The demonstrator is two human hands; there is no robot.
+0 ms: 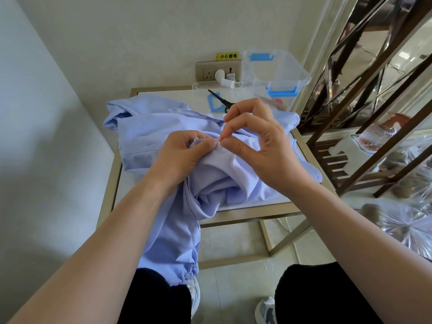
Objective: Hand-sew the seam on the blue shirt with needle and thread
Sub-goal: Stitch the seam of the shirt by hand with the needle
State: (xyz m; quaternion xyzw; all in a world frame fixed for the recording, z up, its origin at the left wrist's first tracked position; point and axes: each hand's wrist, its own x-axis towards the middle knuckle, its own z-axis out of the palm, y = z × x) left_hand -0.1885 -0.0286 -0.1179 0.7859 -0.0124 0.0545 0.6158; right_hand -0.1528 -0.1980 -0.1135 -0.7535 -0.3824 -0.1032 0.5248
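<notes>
The light blue shirt (pixel 149 134) lies bunched on a small table (pixel 245 212), one part hanging off the front edge over my lap. My left hand (pixel 180 155) grips a raised fold of the shirt, thumb on top. My right hand (pixel 254 139) pinches thumb and forefinger together right at that fold, the other fingers spread and arched above. The needle and thread are too small to make out between the fingertips.
Black scissors (pixel 222 100) lie on the table behind the shirt beside a blue clip piece (pixel 214 102). A clear plastic box with blue latches (pixel 275 71) stands at the back right. A wall socket with a plug (pixel 219 72) is behind. A dark shelf frame (pixel 364 127) stands right.
</notes>
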